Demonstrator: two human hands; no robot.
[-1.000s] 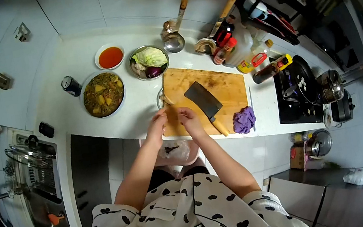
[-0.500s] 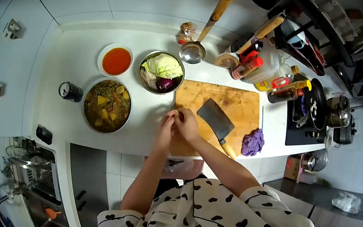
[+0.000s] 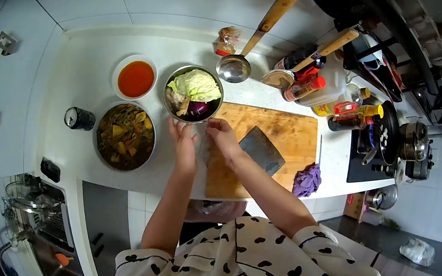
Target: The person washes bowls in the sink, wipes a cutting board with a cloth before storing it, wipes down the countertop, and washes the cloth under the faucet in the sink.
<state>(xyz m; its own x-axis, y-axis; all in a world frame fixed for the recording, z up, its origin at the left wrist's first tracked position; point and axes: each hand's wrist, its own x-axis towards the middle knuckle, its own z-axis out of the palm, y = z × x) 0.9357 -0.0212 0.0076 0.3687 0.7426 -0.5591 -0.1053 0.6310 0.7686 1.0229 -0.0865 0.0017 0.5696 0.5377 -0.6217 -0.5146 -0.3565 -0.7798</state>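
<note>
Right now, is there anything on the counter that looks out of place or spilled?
I see no clear spill. The knife lies loose on the cutting board, its handle hidden behind the right forearm, which looks awkward. A crumpled purple bundle, perhaps a cloth, looks untidy near the front edge of the counter.

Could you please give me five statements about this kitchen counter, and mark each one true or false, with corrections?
1. The round metal bowl holds pale green cabbage and a purple onion. True.
2. The crumpled purple cloth lies inside that bowl. False: the cloth lies at the near right corner of the rectangular wooden board.
3. The left hand and right hand are at the metal bowl's near side. True.
4. The orange-red liquid is in the metal bowl. False: the liquid is in a round white bowl.
5. The wide dark cleaver blade lies on the board. True.
</note>
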